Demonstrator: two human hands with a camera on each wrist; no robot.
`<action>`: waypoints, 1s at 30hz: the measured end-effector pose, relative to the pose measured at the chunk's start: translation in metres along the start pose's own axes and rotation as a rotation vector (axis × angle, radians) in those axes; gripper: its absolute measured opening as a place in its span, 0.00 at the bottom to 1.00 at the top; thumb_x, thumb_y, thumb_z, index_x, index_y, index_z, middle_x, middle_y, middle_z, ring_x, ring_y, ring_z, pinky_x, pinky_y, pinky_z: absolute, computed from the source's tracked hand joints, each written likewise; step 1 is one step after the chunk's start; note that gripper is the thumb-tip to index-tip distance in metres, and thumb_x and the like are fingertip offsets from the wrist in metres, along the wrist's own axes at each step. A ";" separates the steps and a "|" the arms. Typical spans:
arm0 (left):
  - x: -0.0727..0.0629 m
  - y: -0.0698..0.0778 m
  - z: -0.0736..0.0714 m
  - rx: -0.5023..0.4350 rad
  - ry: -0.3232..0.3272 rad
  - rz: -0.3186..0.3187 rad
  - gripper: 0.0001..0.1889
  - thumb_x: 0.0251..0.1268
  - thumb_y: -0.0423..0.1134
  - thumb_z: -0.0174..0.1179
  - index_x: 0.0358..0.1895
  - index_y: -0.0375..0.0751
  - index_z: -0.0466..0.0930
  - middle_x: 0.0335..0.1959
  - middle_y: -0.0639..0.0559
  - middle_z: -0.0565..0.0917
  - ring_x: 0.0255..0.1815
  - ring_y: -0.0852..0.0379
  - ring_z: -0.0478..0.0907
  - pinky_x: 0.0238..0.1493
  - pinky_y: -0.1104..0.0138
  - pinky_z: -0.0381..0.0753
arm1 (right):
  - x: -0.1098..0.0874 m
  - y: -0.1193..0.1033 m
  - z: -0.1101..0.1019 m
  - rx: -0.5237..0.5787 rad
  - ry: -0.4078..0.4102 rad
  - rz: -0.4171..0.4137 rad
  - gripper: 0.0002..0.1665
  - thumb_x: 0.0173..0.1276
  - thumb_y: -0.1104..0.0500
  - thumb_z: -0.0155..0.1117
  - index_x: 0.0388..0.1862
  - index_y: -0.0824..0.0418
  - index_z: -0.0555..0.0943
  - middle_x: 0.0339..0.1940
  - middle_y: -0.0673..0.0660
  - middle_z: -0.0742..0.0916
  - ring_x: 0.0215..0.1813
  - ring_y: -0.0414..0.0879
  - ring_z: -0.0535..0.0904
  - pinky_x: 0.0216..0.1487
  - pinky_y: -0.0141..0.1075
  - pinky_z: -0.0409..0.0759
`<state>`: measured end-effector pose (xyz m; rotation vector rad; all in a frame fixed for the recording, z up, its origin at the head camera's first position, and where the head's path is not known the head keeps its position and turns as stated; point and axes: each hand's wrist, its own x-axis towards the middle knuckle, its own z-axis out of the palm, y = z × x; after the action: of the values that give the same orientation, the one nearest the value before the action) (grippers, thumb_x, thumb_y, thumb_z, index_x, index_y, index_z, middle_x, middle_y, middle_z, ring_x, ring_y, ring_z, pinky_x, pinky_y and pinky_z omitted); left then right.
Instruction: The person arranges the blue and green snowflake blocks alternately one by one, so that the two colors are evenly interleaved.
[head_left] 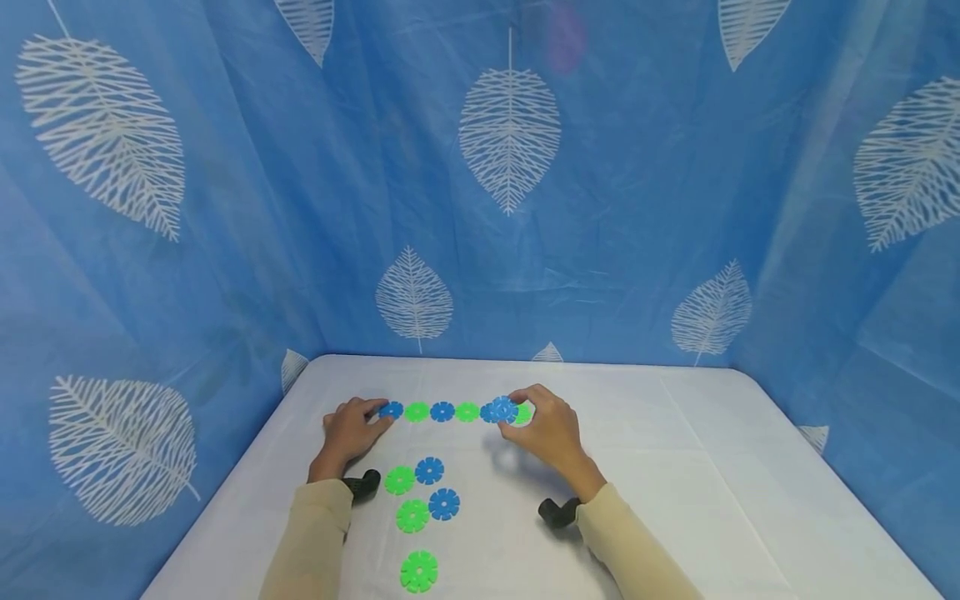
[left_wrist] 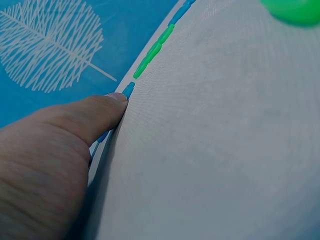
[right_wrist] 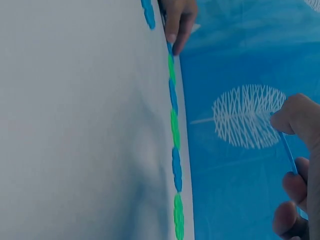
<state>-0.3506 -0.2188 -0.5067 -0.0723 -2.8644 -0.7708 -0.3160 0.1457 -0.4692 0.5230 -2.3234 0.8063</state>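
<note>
A row of flat, notched plastic discs, blue and green by turns, lies across the far part of the white table. At its left end my left hand (head_left: 350, 429) pinches the first blue disc (head_left: 391, 409) between thumb and fingers; in the left wrist view the thumb (left_wrist: 107, 112) presses its edge. My right hand (head_left: 551, 425) holds another blue disc (head_left: 504, 409) by its rim, raised above the row's right end. Beneath it, the row's last green disc (head_left: 522, 414) is partly hidden. The right wrist view shows the held disc (right_wrist: 288, 152) edge-on, off the table.
Nearer me on the table (head_left: 675, 500) lie several loose discs, among them a blue disc (head_left: 444, 504) and a green disc (head_left: 418, 572). A blue curtain (head_left: 637, 208) with white leaf prints stands round the table's far and side edges. Dark straps circle both wrists.
</note>
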 end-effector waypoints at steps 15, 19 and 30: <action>-0.003 -0.002 -0.003 -0.003 0.002 0.003 0.26 0.66 0.55 0.63 0.65 0.50 0.80 0.52 0.43 0.82 0.54 0.42 0.76 0.53 0.44 0.61 | 0.010 0.039 -0.010 -0.064 -0.164 0.362 0.26 0.51 0.39 0.78 0.45 0.49 0.87 0.43 0.49 0.89 0.47 0.51 0.85 0.40 0.46 0.79; -0.003 -0.003 -0.002 0.003 0.002 0.003 0.26 0.66 0.56 0.63 0.64 0.51 0.80 0.51 0.44 0.82 0.53 0.43 0.76 0.52 0.45 0.61 | 0.009 0.048 -0.009 -0.079 -0.193 0.415 0.27 0.51 0.38 0.76 0.47 0.50 0.87 0.45 0.50 0.89 0.47 0.51 0.85 0.39 0.45 0.79; -0.001 0.000 -0.003 -0.007 -0.006 0.001 0.26 0.67 0.55 0.62 0.65 0.49 0.80 0.52 0.43 0.82 0.54 0.43 0.75 0.54 0.44 0.60 | 0.003 0.064 -0.009 -0.070 -0.239 0.509 0.25 0.53 0.39 0.76 0.46 0.51 0.87 0.44 0.52 0.90 0.41 0.48 0.84 0.35 0.41 0.77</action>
<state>-0.3486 -0.2205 -0.5044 -0.0763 -2.8671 -0.7812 -0.3489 0.1982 -0.4887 -0.0160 -2.7436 0.9241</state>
